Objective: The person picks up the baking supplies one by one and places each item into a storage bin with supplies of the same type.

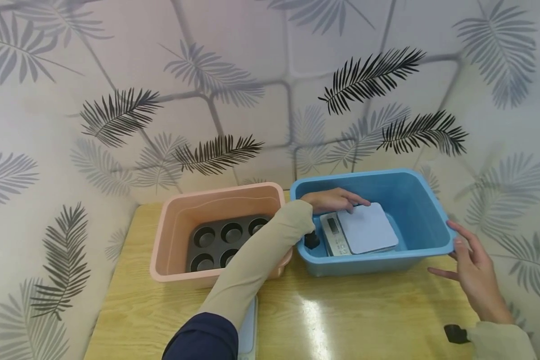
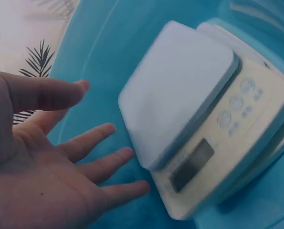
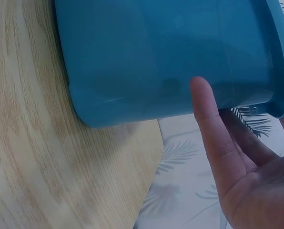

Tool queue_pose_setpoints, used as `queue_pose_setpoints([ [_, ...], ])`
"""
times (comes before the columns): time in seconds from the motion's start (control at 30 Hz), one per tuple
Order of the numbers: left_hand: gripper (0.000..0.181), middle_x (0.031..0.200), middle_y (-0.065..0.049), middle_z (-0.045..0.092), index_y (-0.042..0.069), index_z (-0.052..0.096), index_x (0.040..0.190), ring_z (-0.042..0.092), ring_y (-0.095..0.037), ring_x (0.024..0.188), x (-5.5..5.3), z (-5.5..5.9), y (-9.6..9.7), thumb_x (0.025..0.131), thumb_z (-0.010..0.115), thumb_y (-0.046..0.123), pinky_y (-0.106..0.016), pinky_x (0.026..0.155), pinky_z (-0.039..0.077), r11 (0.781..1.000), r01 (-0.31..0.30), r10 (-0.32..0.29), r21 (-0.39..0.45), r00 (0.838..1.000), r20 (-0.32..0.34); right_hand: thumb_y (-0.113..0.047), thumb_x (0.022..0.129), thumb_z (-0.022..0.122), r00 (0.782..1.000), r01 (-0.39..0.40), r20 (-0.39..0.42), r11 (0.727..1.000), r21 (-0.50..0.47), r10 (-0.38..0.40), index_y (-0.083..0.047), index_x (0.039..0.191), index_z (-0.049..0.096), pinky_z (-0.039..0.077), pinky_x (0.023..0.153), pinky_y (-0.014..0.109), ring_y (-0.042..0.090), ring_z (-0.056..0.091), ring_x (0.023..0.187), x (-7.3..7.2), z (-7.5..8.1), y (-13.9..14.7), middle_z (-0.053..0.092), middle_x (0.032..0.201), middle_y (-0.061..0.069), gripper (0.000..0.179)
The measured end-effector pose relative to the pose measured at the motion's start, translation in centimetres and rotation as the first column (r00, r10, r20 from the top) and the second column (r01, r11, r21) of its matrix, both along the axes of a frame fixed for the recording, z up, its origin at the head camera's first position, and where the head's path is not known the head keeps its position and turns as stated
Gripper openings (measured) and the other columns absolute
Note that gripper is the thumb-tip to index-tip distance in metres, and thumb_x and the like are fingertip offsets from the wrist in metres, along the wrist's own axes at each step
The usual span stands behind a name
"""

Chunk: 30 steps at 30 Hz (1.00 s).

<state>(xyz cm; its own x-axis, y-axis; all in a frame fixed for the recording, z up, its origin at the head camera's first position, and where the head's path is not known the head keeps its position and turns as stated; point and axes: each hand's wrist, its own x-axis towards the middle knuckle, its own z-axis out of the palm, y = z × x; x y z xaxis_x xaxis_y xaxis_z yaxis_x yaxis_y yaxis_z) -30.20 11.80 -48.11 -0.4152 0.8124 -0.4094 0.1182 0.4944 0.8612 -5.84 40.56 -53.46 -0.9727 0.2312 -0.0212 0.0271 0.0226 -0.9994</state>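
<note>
Nearest me, the left arm's navy sleeve [image 1: 202, 340] covers part of a pale flat object [image 1: 248, 332] lying on the table [image 1: 364, 310], outside both bins; too hidden to identify, and the one candidate I log as left over. Right hand [image 1: 477, 270] next: fingers parted, fairly straight, touching the end rim of the blue bin [image 1: 364, 267], no closed grip showing. Inside that bin, toward its left end, sits the kitchen scale [image 1: 369, 227], display side left. Left hand [image 1: 335, 200] reaches in at it, fingers spread, pinching nothing; contact I can't confirm. Left wrist view shows another pale layer beneath the scale, identity unclear. Beside it, the pink bin [image 1: 173, 240] already holds a dark muffin tray [image 1: 218, 243]. My reading: well along, placing largely done. Leaf-patterned wall [image 1: 261, 115] behind.
</note>
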Motion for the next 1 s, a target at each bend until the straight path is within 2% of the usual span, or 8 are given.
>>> queue_pose_setpoints([
  [0.17, 0.054, 0.177, -0.008, 0.040, 0.016, 0.055, 0.162, 0.034, -0.027, 0.167, 0.2, 0.5, -0.1, 0.110, 0.051, 0.002, -0.049, 0.136, 0.032, 0.999, -0.030, 0.028, 0.035, 0.998, 0.056, -0.035, 0.118, 0.042, 1.000, 0.005, -0.007, 1.000, 0.009, -0.005, -0.028, 0.172, 0.036, 0.069, 0.068, 0.034, -0.016, 0.062, 0.113, -0.2, -0.1, 0.0, 0.030, 0.173, 0.013, 0.055],
  [0.27, 0.054, 0.177, -0.009, 0.041, 0.018, 0.055, 0.162, 0.036, -0.026, 0.166, 0.3, 0.9, -0.3, 0.110, 0.052, 0.005, -0.058, 0.135, 0.032, 0.999, -0.033, 0.032, 0.016, 0.998, 0.049, -0.035, 0.118, 0.042, 1.000, 0.004, -0.012, 1.000, 0.006, -0.004, -0.028, 0.172, 0.036, 0.069, 0.068, 0.033, -0.016, 0.062, 0.113, -0.2, -0.1, -0.1, 0.031, 0.174, 0.013, 0.054],
  [0.4, 0.055, 0.177, -0.012, 0.040, 0.020, 0.052, 0.164, 0.036, -0.027, 0.166, 0.5, 1.6, -0.6, 0.110, 0.052, 0.009, -0.066, 0.133, 0.030, 1.000, -0.005, 0.006, -0.019, 0.999, 0.047, -0.035, 0.118, 0.042, 1.000, 0.004, -0.015, 1.000, 0.004, -0.004, -0.028, 0.172, 0.037, 0.069, 0.068, 0.032, -0.016, 0.063, 0.113, -0.1, 0.0, 0.0, 0.038, 0.169, 0.013, 0.054],
  [0.57, 0.056, 0.176, -0.015, 0.039, 0.018, 0.047, 0.167, 0.037, -0.030, 0.165, 0.7, 2.4, -0.8, 0.112, 0.051, 0.011, -0.067, 0.134, 0.029, 0.999, 0.033, -0.031, -0.033, 0.997, 0.071, -0.034, 0.118, 0.042, 1.000, 0.007, -0.018, 1.000, 0.001, -0.007, -0.027, 0.172, 0.037, 0.069, 0.069, 0.031, -0.015, 0.065, 0.112, -0.1, 0.0, 0.0, 0.042, 0.165, 0.011, 0.054],
  [0.77, 0.053, 0.176, -0.012, 0.040, 0.021, 0.050, 0.166, 0.041, -0.031, 0.163, 0.8, 2.9, -1.3, 0.113, 0.053, 0.016, -0.066, 0.132, 0.033, 0.997, 0.056, -0.053, -0.046, 0.997, 0.055, -0.031, 0.119, 0.042, 0.999, 0.009, -0.038, 1.000, -0.027, -0.010, -0.024, 0.171, 0.038, 0.068, 0.074, 0.027, -0.013, 0.065, 0.114, -0.2, -0.1, -0.2, 0.036, 0.168, 0.017, 0.053],
  [1.0, 0.050, 0.175, -0.014, 0.042, 0.021, 0.054, 0.163, 0.046, -0.037, 0.159, 0.9, 3.8, -2.6, 0.114, 0.054, 0.019, -0.063, 0.130, 0.038, 0.998, 0.016, -0.013, -0.057, 0.999, 0.047, -0.030, 0.119, 0.042, 0.998, 0.006, -0.054, 1.000, -0.019, -0.007, -0.023, 0.171, 0.038, 0.063, 0.084, 0.015, -0.014, 0.066, 0.115, -0.2, -0.1, -0.2, 0.031, 0.177, 0.013, 0.053],
])
